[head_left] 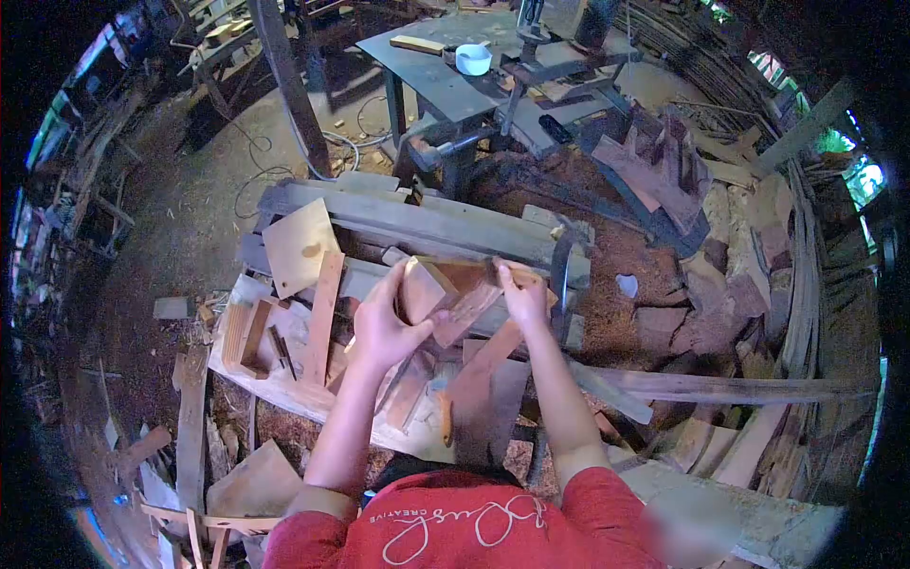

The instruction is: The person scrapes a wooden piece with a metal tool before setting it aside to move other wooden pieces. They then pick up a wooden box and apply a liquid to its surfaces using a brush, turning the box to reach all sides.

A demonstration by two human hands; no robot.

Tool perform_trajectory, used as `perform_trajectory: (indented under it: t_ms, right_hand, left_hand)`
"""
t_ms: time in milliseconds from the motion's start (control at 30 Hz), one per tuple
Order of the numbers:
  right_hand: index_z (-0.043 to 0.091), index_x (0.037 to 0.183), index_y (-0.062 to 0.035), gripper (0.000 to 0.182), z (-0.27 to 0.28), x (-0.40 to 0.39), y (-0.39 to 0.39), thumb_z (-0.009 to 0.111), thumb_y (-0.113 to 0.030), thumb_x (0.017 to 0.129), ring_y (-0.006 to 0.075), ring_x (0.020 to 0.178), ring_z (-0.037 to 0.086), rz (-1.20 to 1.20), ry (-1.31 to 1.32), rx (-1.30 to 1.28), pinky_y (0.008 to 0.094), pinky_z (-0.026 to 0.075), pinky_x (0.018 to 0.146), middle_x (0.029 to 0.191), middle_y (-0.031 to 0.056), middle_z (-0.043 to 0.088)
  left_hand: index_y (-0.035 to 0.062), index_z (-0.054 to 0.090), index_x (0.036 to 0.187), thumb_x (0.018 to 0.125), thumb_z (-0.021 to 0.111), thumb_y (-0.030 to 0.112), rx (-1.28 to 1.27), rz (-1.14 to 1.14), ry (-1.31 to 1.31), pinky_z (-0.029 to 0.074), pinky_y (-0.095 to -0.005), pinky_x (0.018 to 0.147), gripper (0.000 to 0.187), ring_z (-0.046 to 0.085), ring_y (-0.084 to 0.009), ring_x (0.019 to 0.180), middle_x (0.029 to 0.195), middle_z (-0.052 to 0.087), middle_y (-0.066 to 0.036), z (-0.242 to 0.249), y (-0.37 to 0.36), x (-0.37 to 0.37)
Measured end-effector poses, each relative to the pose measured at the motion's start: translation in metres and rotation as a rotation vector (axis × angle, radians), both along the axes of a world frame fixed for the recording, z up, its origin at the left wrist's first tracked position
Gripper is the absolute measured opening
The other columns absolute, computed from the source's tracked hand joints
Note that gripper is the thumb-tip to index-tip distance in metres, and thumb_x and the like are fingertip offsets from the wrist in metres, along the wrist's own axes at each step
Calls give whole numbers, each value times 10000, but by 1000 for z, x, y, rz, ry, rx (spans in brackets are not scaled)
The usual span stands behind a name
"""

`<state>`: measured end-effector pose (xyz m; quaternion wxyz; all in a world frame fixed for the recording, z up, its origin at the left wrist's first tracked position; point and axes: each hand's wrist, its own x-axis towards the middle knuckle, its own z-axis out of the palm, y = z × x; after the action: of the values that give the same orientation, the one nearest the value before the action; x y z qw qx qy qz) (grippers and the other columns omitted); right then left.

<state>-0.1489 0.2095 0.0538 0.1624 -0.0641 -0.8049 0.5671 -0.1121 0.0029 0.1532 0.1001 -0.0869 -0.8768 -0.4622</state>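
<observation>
Left hand (pixel 379 327) grips the near end of a wooden box frame (pixel 445 289), fingers wrapped. Right hand (pixel 521 299) clasps its far side. Frame is held above the cluttered workbench (pixel 284 389).

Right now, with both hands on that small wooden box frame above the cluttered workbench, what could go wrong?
The left hand and right hand hold the wooden box frame in mid-air, so it may slip and drop onto the loose offcuts below. The stacked planks and scraps leave little flat room to set it down. The sawdust-covered floor with scattered boards could trip a step.
</observation>
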Motion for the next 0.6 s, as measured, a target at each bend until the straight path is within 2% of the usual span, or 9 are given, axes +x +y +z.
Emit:
perform_trajectory:
  t_ms: [100,167,200,233,300,333,400,533,600]
  right_hand:
    - [570,797,18,156,7,3,-10,527,-124,747,160,736,566,33,33,168,252,427,641,796,131,588]
    - [575,819,6,159,32,9,-21,510,-129,763,141,716,561,60,-11,-72,240,424,637,788,103,594]
    - [575,838,4,166,52,16,-27,494,-129,780,113,637,544,100,-121,-253,226,423,587,730,55,589]
    - [575,838,4,166,57,18,-30,494,-129,780,113,637,544,99,-123,-252,226,423,587,730,55,589]
    - [570,844,10,186,62,19,-34,480,-145,794,86,562,511,136,-9,-456,213,412,525,666,11,564]
    - [570,844,10,186,66,20,-36,480,-145,794,86,562,511,135,-11,-456,213,412,525,666,11,564]
    - [565,841,22,206,75,23,-36,484,-161,793,93,526,508,213,23,-683,218,404,488,656,11,562]
    - [575,804,18,210,26,16,-17,493,-175,786,89,529,518,73,-97,-654,222,408,491,643,22,566]
    - [583,731,21,223,-7,10,1,522,-192,762,126,524,538,-98,-127,-271,251,417,500,617,50,576]
  left_hand:
    - [-54,380,1100,529,712,181,-76,-22,20,381,-317,810,701,500,-244,923,983,502,-194,4,1,3]
    - [-57,391,1087,518,718,203,-12,29,33,388,-320,801,706,508,-258,914,985,502,-197,1,1,4]
    - [-57,391,1087,518,718,203,-12,29,32,388,-320,801,706,508,-258,914,985,502,-197,1,0,4]
    - [-56,394,1085,517,718,208,-27,18,36,390,-323,798,705,510,-264,909,984,503,-196,2,-1,4]
    - [-55,397,1082,516,717,213,-44,5,38,391,-326,794,704,512,-270,905,983,503,-196,2,-3,4]
    - [-33,408,1079,519,700,246,-71,-21,86,402,-329,773,691,513,-289,891,962,509,-198,1,-4,4]
    - [-12,419,1076,522,683,278,-95,-49,133,413,-332,751,679,513,-307,878,941,515,-200,0,-4,5]
    - [-48,406,1077,514,718,241,-76,-58,115,394,-327,781,706,505,-273,908,972,503,-198,-1,-10,7]
    - [-49,405,1077,514,719,248,-62,-48,106,393,-324,783,710,504,-273,907,973,501,-196,-5,-15,11]
